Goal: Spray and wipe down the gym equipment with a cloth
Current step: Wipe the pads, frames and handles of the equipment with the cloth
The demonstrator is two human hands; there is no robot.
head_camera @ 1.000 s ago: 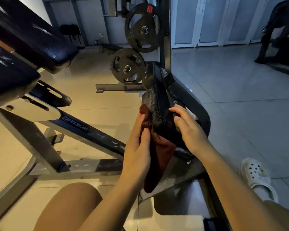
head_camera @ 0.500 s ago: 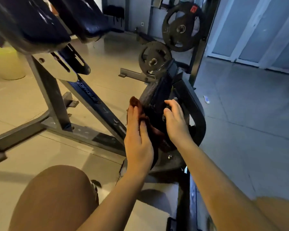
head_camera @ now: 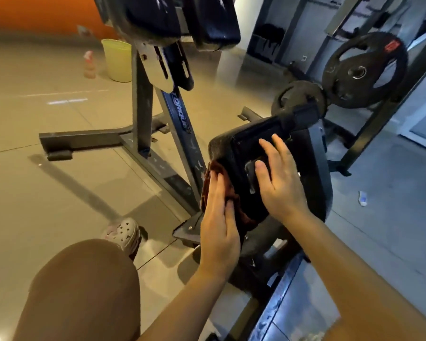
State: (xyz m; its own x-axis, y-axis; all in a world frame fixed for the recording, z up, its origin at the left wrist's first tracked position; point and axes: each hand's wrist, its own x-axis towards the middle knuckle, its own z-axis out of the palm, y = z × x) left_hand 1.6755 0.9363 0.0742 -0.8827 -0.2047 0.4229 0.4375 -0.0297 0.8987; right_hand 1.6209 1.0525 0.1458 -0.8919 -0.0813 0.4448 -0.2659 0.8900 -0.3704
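Two bare hands show: the left hand (head_camera: 218, 232) and the right hand (head_camera: 282, 185). One dark red cloth (head_camera: 228, 193). One black padded footplate (head_camera: 246, 153). Two black round iron weight plates: a larger one (head_camera: 364, 70) and a smaller one (head_camera: 299, 97). One pale yellow plastic bucket (head_camera: 117, 60). One small blurred bottle (head_camera: 89, 65). One pale perforated clog (head_camera: 124, 233) on the floor.

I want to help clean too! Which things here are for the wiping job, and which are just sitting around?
For the job:
- dark red cloth, pressed flat by the left hand
- black pad on the machine, steadied by the right hand
- spray bottle, standing far off on the floor

Just sitting around:
- yellow bucket
- weight plates
- small scrap on the floor
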